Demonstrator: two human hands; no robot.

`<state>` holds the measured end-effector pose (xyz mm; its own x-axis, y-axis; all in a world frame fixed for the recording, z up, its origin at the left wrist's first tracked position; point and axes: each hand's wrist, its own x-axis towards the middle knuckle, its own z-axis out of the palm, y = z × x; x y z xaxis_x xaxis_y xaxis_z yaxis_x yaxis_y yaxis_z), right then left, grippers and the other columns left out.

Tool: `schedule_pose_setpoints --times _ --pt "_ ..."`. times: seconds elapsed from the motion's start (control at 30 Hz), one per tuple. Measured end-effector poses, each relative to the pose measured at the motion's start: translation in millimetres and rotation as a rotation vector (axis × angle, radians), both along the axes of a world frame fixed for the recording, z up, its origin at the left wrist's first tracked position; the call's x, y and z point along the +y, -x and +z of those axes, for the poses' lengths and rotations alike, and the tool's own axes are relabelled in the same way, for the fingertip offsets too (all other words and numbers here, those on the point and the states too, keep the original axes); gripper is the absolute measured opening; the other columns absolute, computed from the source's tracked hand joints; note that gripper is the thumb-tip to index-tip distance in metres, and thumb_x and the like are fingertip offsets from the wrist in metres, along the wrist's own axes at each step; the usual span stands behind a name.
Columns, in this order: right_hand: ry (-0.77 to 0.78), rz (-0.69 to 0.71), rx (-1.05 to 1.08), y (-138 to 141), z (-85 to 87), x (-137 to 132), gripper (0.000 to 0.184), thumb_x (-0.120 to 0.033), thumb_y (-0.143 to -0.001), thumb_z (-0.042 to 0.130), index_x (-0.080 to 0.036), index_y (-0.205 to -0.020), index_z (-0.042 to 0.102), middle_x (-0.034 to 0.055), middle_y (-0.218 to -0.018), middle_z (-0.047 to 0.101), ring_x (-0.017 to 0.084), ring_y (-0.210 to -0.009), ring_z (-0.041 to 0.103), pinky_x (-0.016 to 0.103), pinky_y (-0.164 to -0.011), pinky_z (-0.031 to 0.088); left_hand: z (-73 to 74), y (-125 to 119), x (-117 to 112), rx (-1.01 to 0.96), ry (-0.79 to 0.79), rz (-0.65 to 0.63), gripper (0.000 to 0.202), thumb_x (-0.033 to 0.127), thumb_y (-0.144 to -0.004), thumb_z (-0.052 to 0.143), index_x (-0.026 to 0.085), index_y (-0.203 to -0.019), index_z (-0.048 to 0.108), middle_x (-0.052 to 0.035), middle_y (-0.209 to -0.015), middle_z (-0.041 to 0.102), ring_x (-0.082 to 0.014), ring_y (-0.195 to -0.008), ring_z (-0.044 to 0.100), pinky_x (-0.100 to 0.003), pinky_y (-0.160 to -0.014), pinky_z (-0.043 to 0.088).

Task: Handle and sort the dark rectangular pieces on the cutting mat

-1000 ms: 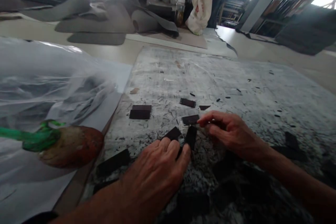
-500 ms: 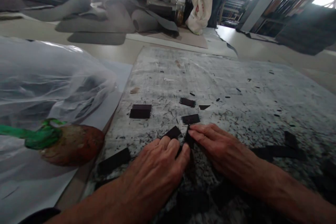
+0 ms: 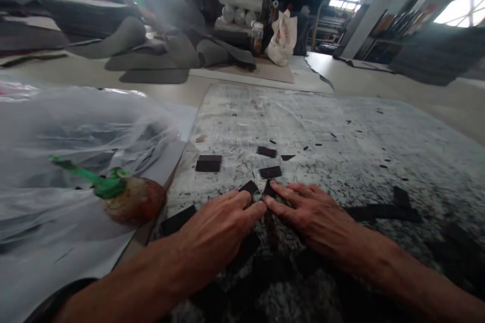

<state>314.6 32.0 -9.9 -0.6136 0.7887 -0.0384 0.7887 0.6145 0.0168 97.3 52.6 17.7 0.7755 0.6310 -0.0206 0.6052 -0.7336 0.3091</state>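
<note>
My left hand [image 3: 217, 224] lies flat on a scuffed white cutting board [image 3: 322, 126], fingers stretched over dark strips; one strip's end [image 3: 250, 186] pokes out past its fingertips. My right hand [image 3: 308, 209] lies flat beside it, fingers spread, fingertips pressing a black strip [image 3: 270, 191] between the two hands. Their index fingertips almost touch. Just beyond them lies a small black rectangle [image 3: 270, 172]. Further off lie another small piece [image 3: 267, 152] and a stacked pair [image 3: 208, 163]. A long black strip [image 3: 379, 212] runs right from my right hand.
A clear plastic bag [image 3: 76, 131] bulges at the left, with a reddish-brown lump tied with green string [image 3: 131, 199] beside it. Grey rolled sheets [image 3: 151, 45], a jar [image 3: 256, 38] and a white bag [image 3: 282, 35] stand at the back. Dark scraps dot the board.
My right hand came down from a pinch near the small rectangle and now lies flat next to my left hand. The view has tilted up a little.
</note>
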Motion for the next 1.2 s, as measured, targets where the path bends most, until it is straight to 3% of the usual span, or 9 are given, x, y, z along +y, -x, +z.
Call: schedule_pose_setpoints --times 0.23,0.43,0.53,0.63,0.73,0.83,0.93,1.03,1.2 --pt "0.078 -0.025 0.092 1.6 1.3 -0.5 0.045 -0.014 -0.089 0.043 -0.036 -0.126 0.052 0.0068 -0.138 0.048 0.03 -0.114 0.051 0.05 -0.089 0.042 -18.0 10.7 -7.2 -0.345 0.171 0.185 0.046 0.007 -0.085 0.038 0.021 -0.128 0.046 -0.0058 -0.115 0.063 -0.0159 -0.102 0.06 -0.032 -0.092 0.048" --pt "0.136 -0.231 0.454 2.4 17.8 -4.1 0.027 -0.026 -0.089 0.047 -0.024 -0.108 0.067 0.0067 -0.119 0.064 0.026 -0.109 0.055 0.045 -0.094 0.04 -22.7 -2.7 -14.6 -0.575 0.59 0.368 0.053 0.008 -0.084 0.039 0.022 -0.135 0.035 -0.0085 -0.121 0.058 -0.0093 -0.07 0.065 -0.024 -0.06 0.056" --pt "0.461 -0.368 0.746 5.4 29.3 -4.6 0.029 -0.037 -0.086 0.053 -0.023 -0.107 0.066 0.0057 -0.106 0.069 0.023 -0.095 0.062 0.037 -0.084 0.046 -19.1 -10.9 -20.6 -0.586 0.538 0.333 0.06 0.008 -0.084 0.04 0.028 -0.14 0.027 -0.0083 -0.133 0.049 -0.0116 -0.083 0.065 -0.03 -0.074 0.057" --pt "0.87 -0.414 0.962 8.7 29.9 -1.8 0.027 -0.041 -0.082 0.058 -0.02 -0.093 0.069 0.0029 -0.089 0.071 0.018 -0.079 0.063 0.029 -0.071 0.047 -16.9 -20.1 -22.8 -0.568 0.396 0.249 0.066 0.007 -0.083 0.042 0.03 -0.141 0.023 -0.0055 -0.14 0.043 -0.0181 -0.115 0.053 -0.038 -0.096 0.047" --pt "1.05 -0.443 1.127 10.3 20.9 3.1 0.021 -0.036 -0.076 0.064 -0.015 -0.075 0.066 -0.0006 -0.068 0.066 0.011 -0.062 0.057 0.024 -0.061 0.043 -19.2 -28.2 -20.3 -0.589 0.304 0.191 0.066 0.004 -0.082 0.04 0.029 -0.141 0.023 -0.0036 -0.143 0.04 -0.0179 -0.13 0.037 -0.04 -0.107 0.034" --pt "1.058 -0.502 1.195 6.4 14.7 10.5 0.019 -0.034 -0.072 0.067 -0.016 -0.071 0.062 -0.0044 -0.059 0.058 0.007 -0.051 0.049 0.02 -0.052 0.038 -23.6 -30.6 -14.1 -0.588 0.294 0.174 0.065 0.006 -0.083 0.042 0.028 -0.141 0.022 -0.0042 -0.141 0.041 -0.0171 -0.126 0.042 -0.037 -0.103 0.04" --pt "0.93 -0.578 1.107 -5.1 17.1 24.7 0.02 -0.036 -0.073 0.064 -0.016 -0.069 0.06 -0.0051 -0.058 0.056 0.006 -0.047 0.048 0.019 -0.047 0.036 -24.6 -22.9 -2.5 -0.554 0.247 0.16 0.057 0.007 -0.083 0.044 0.025 -0.136 0.032 -0.0061 -0.131 0.048 -0.0162 -0.111 0.052 -0.032 -0.094 0.047" --pt "0.746 -0.627 1.029 -19.0 21.1 45.1 0.018 -0.033 -0.072 0.064 -0.016 -0.066 0.061 -0.0042 -0.058 0.057 0.006 -0.05 0.05 0.019 -0.05 0.039 -20.6 -7.4 12.6 -0.372 0.163 0.112 0.037 0.002 -0.083 0.037 0.019 -0.11 0.055 -0.0048 -0.106 0.059 -0.0155 -0.094 0.056 -0.03 -0.085 0.048" --pt "0.696 -0.684 0.998 -20.1 17.1 73.8 0.012 -0.028 -0.071 0.062 -0.016 -0.068 0.062 -0.0026 -0.059 0.061 0.007 -0.046 0.053 0.019 -0.046 0.039 -14.7 7.4 29.7 -0.157 0.008 0.088 0.032 0.002 -0.083 0.037 0.02 -0.099 0.059 -0.0035 -0.093 0.058 -0.0184 -0.088 0.052 -0.033 -0.081 0.046"
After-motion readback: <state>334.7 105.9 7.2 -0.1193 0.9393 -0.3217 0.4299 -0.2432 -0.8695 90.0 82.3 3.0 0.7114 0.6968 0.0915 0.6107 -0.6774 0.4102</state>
